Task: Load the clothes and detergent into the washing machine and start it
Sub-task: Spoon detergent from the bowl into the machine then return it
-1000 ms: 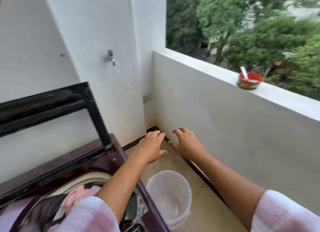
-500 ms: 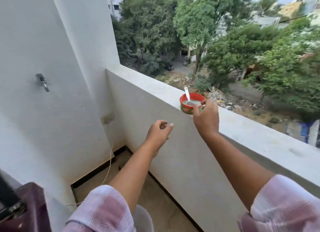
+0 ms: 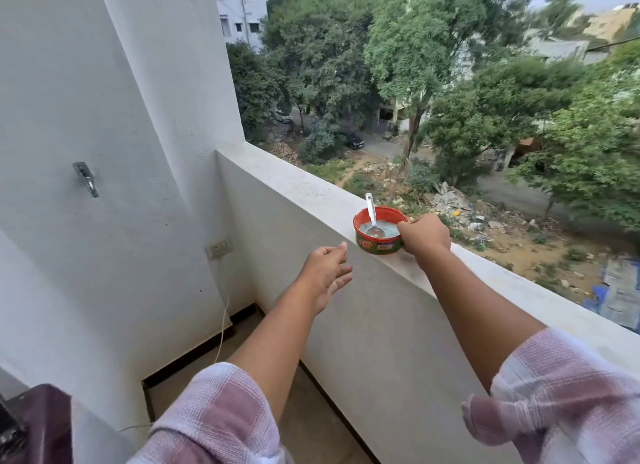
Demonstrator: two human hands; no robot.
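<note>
A round red-and-green detergent tub (image 3: 375, 243) stands on top of the balcony parapet (image 3: 301, 190). It holds pale powder, and a metal spoon (image 3: 371, 217) leans in it. My right hand (image 3: 424, 236) grips the tub's right rim. My left hand (image 3: 325, 273) hovers in front of the parapet wall, below and left of the tub, fingers loosely apart and holding nothing. Only a dark maroon corner of the washing machine (image 3: 41, 425) shows at the bottom left; its drum and the clothes are out of view.
A tap (image 3: 86, 179) sticks out of the white wall on the left. A wall socket (image 3: 219, 247) sits near the corner, with a thin wire (image 3: 221, 328) hanging to the tiled floor (image 3: 311, 418). Beyond the parapet is a long drop to trees and a road.
The view has swung up and away from the machine to the parapet. My right hand has gone from just touching the tub to gripping its rim. My left hand has opened a little.
</note>
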